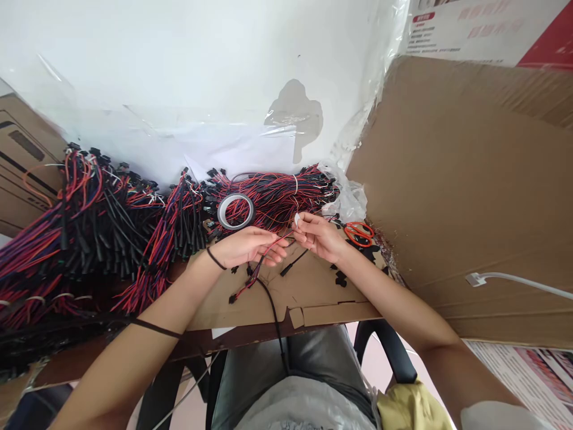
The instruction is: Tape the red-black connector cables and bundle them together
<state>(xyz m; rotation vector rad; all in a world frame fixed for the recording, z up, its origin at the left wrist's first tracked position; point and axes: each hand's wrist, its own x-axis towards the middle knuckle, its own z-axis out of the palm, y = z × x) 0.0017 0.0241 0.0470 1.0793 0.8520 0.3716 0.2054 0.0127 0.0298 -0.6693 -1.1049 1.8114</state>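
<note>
My left hand (257,245) pinches a thin red and black wire lead (255,275) over the cardboard work surface. The lead's lower end carries a small black connector (233,298). Close beside it, my right hand (319,236) has its fingers closed at the other end of the wires, with a small white piece (296,220) at the fingertips, whose kind I cannot make out. Below the right hand, a black cable end (286,270) slants down toward the cardboard. Behind both hands lies a bundle of red and black wires (273,185), with a tape roll (236,211) resting against it.
At the left, large heaps of wire leads with black connectors (98,221) pile up. Orange-handled scissors (359,234) and a clear plastic bag (349,197) lie right of the bundle. A tall cardboard panel (461,179) stands at the right. A black cable (275,313) hangs over the front edge.
</note>
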